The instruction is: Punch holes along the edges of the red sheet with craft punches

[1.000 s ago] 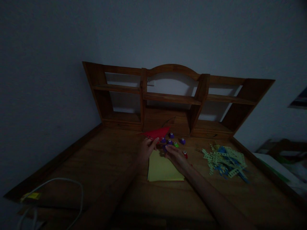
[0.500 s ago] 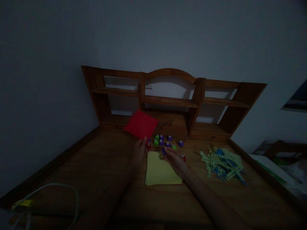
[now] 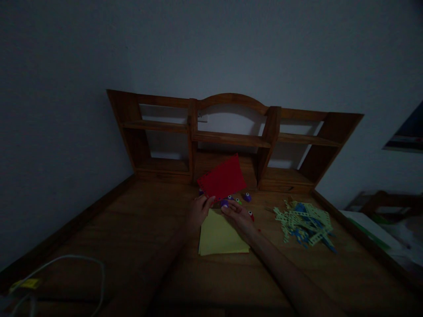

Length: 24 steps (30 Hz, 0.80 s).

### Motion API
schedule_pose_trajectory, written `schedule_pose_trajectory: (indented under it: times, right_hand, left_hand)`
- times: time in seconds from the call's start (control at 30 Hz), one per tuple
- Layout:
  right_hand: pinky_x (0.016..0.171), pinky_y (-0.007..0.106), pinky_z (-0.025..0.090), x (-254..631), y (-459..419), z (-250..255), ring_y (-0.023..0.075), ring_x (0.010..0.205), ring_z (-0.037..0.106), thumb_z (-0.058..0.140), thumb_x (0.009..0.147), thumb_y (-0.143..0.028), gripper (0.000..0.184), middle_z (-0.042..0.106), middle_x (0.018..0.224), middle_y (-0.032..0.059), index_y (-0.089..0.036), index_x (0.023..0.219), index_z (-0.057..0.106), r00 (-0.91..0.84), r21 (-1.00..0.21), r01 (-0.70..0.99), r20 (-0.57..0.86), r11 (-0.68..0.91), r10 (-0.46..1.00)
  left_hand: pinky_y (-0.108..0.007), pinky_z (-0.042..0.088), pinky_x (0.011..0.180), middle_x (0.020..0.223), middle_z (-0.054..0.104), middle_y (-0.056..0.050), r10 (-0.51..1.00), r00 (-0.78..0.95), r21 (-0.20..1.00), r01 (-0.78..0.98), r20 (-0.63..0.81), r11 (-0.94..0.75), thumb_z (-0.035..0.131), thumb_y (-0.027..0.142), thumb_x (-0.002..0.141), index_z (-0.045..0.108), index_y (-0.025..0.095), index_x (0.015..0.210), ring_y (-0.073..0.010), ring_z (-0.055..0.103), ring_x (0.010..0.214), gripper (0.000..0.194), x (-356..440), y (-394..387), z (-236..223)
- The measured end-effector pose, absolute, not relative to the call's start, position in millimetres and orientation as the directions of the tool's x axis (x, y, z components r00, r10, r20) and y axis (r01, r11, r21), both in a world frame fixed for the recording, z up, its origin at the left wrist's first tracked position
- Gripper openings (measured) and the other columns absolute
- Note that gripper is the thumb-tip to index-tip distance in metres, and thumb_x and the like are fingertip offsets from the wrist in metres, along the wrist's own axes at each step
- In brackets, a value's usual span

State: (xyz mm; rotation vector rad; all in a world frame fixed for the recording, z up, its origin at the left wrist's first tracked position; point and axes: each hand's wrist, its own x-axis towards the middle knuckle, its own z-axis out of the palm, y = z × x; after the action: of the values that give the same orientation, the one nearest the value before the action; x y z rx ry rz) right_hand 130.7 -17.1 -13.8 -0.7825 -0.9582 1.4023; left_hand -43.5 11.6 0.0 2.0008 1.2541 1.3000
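My left hand (image 3: 198, 214) is closed on the near edge of a red sheet (image 3: 224, 178) with small notches or holes along its side. The sheet is tilted up above the desk. Between the fingertips of my right hand (image 3: 242, 219) is a small purple piece (image 3: 224, 203), close to the sheet's lower edge. Under both hands lies a stack of yellow sheets (image 3: 223, 237). A purple eye piece (image 3: 247, 197), a green eye piece (image 3: 238, 201) and a red eye piece (image 3: 251, 215) rest beyond and beside my right hand; other pieces are partly hidden behind the red sheet.
On the right of the wooden desk (image 3: 132, 229) is a pile of pale green and blue perforated strips (image 3: 306, 222). A wooden shelf unit (image 3: 231, 140) stands along the back. A white cable (image 3: 102, 275) loops at the front left, near a yellow item (image 3: 28, 284).
The red sheet has swung to the right and turned, now covering several of the eye pieces. My left hand has moved right, nearer my right hand, which still holds the purple piece.
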Motion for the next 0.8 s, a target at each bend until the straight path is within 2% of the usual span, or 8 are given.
schedule_pose_trajectory:
  times: [0.17, 0.4, 0.57, 0.8]
  right_hand:
    - [0.083, 0.029, 0.048, 130.2, -15.7, -16.1, 0.0153, 0.083, 0.065, 0.087, 0.058, -0.025, 0.038, 0.071, 0.092, 0.0015, -0.022, 0.092, 0.07, -0.035, -0.9, -0.431, 0.087, 0.064, 0.996]
    - [0.083, 0.029, 0.048, 128.7, -19.1, -9.3, 0.0137, 0.079, 0.064, 0.089, 0.056, -0.026, 0.039, 0.071, 0.088, 0.0006, -0.021, 0.088, 0.069, -0.029, -0.885, -0.465, 0.036, 0.018, 0.999]
    - [0.083, 0.032, 0.051, 125.4, -21.8, -5.0, 0.0156, 0.076, 0.065, 0.091, 0.051, -0.028, 0.04, 0.071, 0.082, 0.0004, -0.019, 0.082, 0.067, 0.001, -0.872, -0.489, 0.002, 0.002, 1.0]
    - [0.076, 0.032, 0.052, 131.2, -22.1, -4.1, 0.0181, 0.073, 0.068, 0.083, 0.065, -0.04, 0.034, 0.072, 0.082, 0.0055, -0.017, 0.087, 0.069, -0.099, -0.899, -0.439, 0.045, -0.003, 0.994]
  left_hand:
    - [-0.025, 0.036, 0.06, 0.068, 0.06, -0.002, 0.835, 0.171, 0.701, 0.471, 0.523, -0.535, 0.043, 0.044, 0.094, 0.056, 0.018, 0.069, -0.0142, 0.054, 0.063, 0.038, -42.0, 9.8, 0.3]
    - [-0.025, 0.036, 0.06, 0.066, 0.059, -0.002, 0.844, 0.164, 0.703, 0.484, 0.511, -0.521, 0.044, 0.043, 0.094, 0.055, 0.018, 0.068, -0.014, 0.053, 0.062, 0.038, -41.8, 8.0, 2.9]
    - [-0.025, 0.036, 0.062, 0.07, 0.06, -0.003, 0.829, 0.168, 0.692, 0.478, 0.534, -0.542, 0.044, 0.043, 0.094, 0.056, 0.018, 0.069, -0.015, 0.055, 0.067, 0.038, -42.7, 8.2, 3.5]
    - [-0.026, 0.036, 0.062, 0.068, 0.058, -0.002, 0.843, 0.163, 0.705, 0.48, 0.513, -0.522, 0.044, 0.045, 0.094, 0.055, 0.018, 0.068, -0.0149, 0.053, 0.065, 0.039, -43.4, 8.4, 4.2]
